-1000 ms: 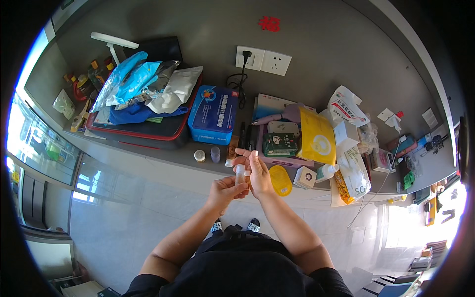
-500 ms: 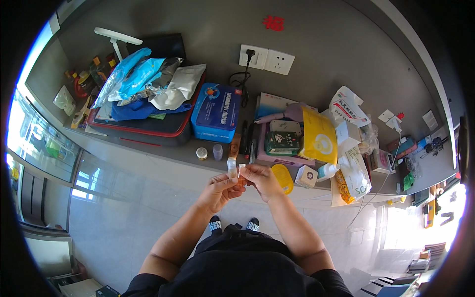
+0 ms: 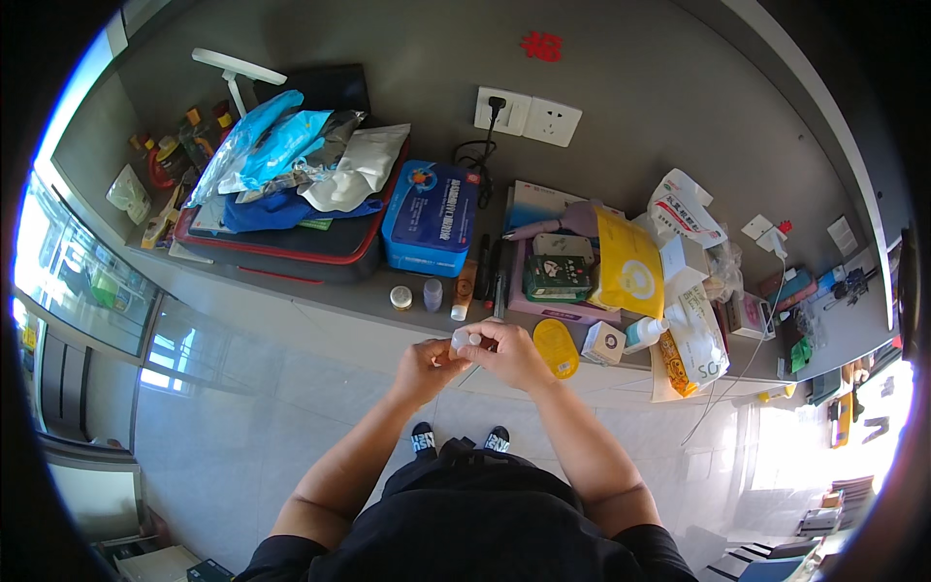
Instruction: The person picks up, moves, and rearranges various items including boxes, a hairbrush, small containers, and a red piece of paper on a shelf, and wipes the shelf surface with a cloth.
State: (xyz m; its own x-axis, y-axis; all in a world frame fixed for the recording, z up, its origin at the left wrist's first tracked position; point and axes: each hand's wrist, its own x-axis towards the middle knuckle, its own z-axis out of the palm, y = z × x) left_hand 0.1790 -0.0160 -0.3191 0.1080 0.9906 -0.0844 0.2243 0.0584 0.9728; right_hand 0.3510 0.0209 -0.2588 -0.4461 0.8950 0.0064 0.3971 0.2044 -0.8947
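My left hand (image 3: pixel 423 367) and my right hand (image 3: pixel 510 353) meet in front of the shelf edge, both closed around a small pale bottle (image 3: pixel 464 339) held between the fingertips. The bottle lies roughly sideways and is mostly hidden by my fingers. Just beyond my hands, on the grey shelf (image 3: pixel 339 296), stand a small round jar (image 3: pixel 401 297), a small clear vial (image 3: pixel 433 294) and an orange tube (image 3: pixel 464 290).
The shelf holds a blue box (image 3: pixel 431 218), a red-edged case (image 3: pixel 276 247) piled with blue and white bags, a yellow pouch (image 3: pixel 627 274), a yellow oval lid (image 3: pixel 555 347), small boxes and a wall socket (image 3: pixel 527 114) with a plugged cable. Glossy floor lies below.
Both hands have come down and nearer to my body. The small bottle, earlier held upright and visible above my fingers, now lies tucked between both hands.
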